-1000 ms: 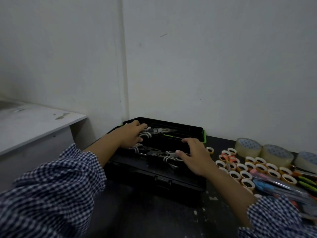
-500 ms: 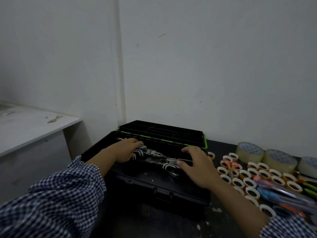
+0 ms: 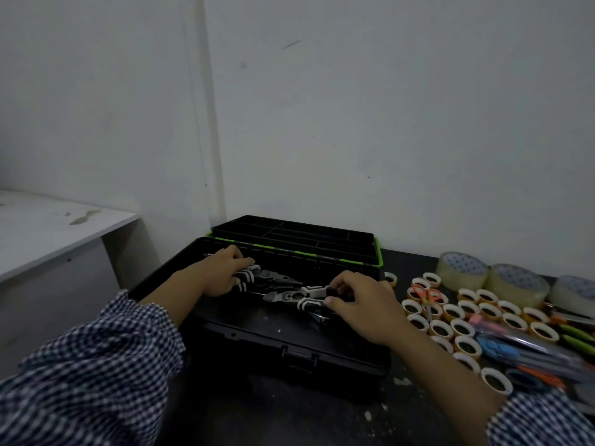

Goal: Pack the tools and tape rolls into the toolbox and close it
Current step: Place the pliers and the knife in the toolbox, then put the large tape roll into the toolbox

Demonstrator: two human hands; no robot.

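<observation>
A person in blue-checked sleeves reaches both hands into an open black toolbox (image 3: 289, 346) set on a dark worktop (image 3: 289, 413) against a white wall. The left hand (image 3: 222, 275) has its grip closed around the black-and-white handles of a pair of pliers (image 3: 273, 279) lying inside the box. The right hand (image 3: 363, 304) has its grip closed on the handles of side cutters (image 3: 294, 296), which sit just beside the pliers, nose pointing left. More metal tools lie beneath them, too dark to tell apart.

Behind the hands, the green-trimmed lid (image 3: 289, 233) stands folded back, its divided compartments facing up.

To the right of the box, small tape rolls (image 3: 463, 317) crowd the worktop in close rows, one stray roll (image 3: 390, 278) almost touching the box's far corner. Orange-handled scissors (image 3: 426, 294) rest across the rows. Three large clear tape rolls (image 3: 518, 283) line the wall beyond them. Near the right forearm lies a clear pack of pens (image 3: 515, 346), with green-handled tools (image 3: 576, 333) at the frame's edge. A white shelf (image 3: 48, 226) juts in at left.
</observation>
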